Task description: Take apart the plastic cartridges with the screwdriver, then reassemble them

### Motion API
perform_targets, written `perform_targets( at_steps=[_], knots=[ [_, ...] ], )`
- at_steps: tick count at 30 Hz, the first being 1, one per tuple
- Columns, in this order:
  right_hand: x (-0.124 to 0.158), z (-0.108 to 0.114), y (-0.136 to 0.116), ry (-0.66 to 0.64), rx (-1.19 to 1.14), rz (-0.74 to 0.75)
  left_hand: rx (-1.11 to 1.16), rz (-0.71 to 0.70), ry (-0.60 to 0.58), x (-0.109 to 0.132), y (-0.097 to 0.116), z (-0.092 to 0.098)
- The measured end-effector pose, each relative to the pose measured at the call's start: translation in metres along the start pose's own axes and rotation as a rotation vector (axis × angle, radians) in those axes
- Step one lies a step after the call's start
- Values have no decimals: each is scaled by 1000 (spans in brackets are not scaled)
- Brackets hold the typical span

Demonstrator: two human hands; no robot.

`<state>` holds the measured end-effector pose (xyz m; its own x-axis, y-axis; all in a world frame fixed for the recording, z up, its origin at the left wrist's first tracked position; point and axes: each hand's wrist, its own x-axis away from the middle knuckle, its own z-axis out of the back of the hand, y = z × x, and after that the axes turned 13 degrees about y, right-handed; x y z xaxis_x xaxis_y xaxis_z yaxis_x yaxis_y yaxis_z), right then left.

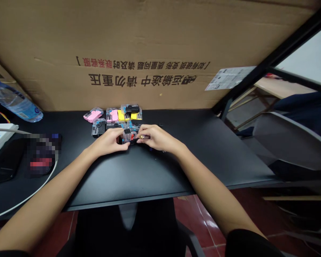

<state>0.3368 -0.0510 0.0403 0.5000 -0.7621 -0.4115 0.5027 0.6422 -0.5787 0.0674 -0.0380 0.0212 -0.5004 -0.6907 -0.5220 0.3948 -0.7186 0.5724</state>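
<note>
Clear plastic cartridge (127, 135) stands roughly upright at mid-desk, between the two hands, with dark and red parts packed against its base; the fingers partly hide it, so its exact form cannot be read. Left hand (107, 141): narrow, fingers curled inward around the cartridge's left side, apparently holding it steady. Right hand (156, 137): narrow, thumb and fingers closed on a small red-and-gold piece (144, 136) just beside the cartridge, the grip bringing the piece up to it. Both forearms angle in from the desk's near edge, so the work sits in the open, directly below the camera.

Black desktop (160, 171) carries a tight cluster of similar clear cases just beyond the hands. These include a pink-filled case (93, 115), a yellow-filled case (135, 116), and a dark-filled case (98, 128), grouped within easy reach.

Farther left lie a white power strip (1, 141) and a water bottle (14, 101) on its side, with a pixelated patch (41, 155) obscuring whatever sits between them. A cardboard sheet (149, 35) printed with inverted Chinese characters closes off the desk's far edge.
</note>
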Motion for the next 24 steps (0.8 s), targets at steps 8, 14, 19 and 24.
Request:
perform_targets(
  at_steps=[8, 14, 19, 24],
  knots=[
    [0, 2, 2, -9, -77, 3, 13, -22, -17, 0, 1, 0],
    [-1, 3, 3, -16, -80, 22, 1, -15, -35, 0, 1, 1],
    [-1, 8, 4, -54, -24, 26, 23, -12, -48, -1, 1, 1],
    [0, 19, 12, -67, 6, -49, 14, -6, -28, 0, -1, 3]
  ],
)
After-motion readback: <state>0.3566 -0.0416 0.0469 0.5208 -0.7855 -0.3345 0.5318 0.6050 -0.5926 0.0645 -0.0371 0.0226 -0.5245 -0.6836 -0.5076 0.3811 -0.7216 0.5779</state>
